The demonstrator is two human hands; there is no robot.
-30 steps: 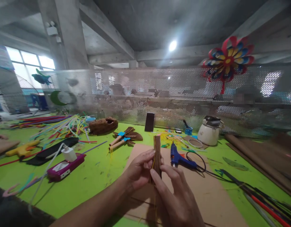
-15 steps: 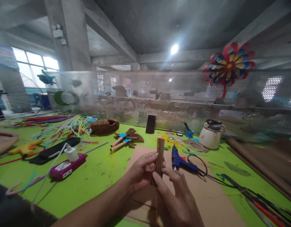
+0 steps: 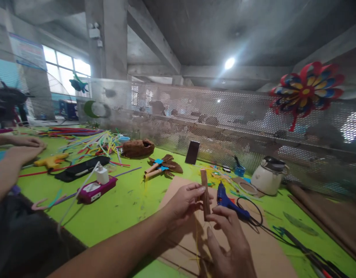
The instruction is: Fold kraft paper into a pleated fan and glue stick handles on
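A narrow brown strip (image 3: 205, 193), which looks folded in layers, stands nearly upright in front of me. My left hand (image 3: 188, 199) pinches it from the left around its middle. At its lower end is my right hand (image 3: 230, 235), thumb and fingers apart, with fingertips close to or touching the strip. Thin yellow strands (image 3: 197, 237) hang below, over a sheet of brown cardboard (image 3: 258, 243). Just right of the strip lies a blue glue gun (image 3: 228, 200) with its black cable.
Brown winged pieces with blue bits (image 3: 163, 166), a purple power strip (image 3: 97, 190), a yellow glue gun (image 3: 52, 161) and a phone (image 3: 192, 152) are on the green table (image 3: 131, 216). A pale kettle (image 3: 267, 177) stands right. Another person's hands (image 3: 27, 146) rest at the left.
The view has swung left, bringing another person's arms in. The strip has turned and shows a flatter, plainer face. My right fingers have shifted down to its lower end, thumb off it.
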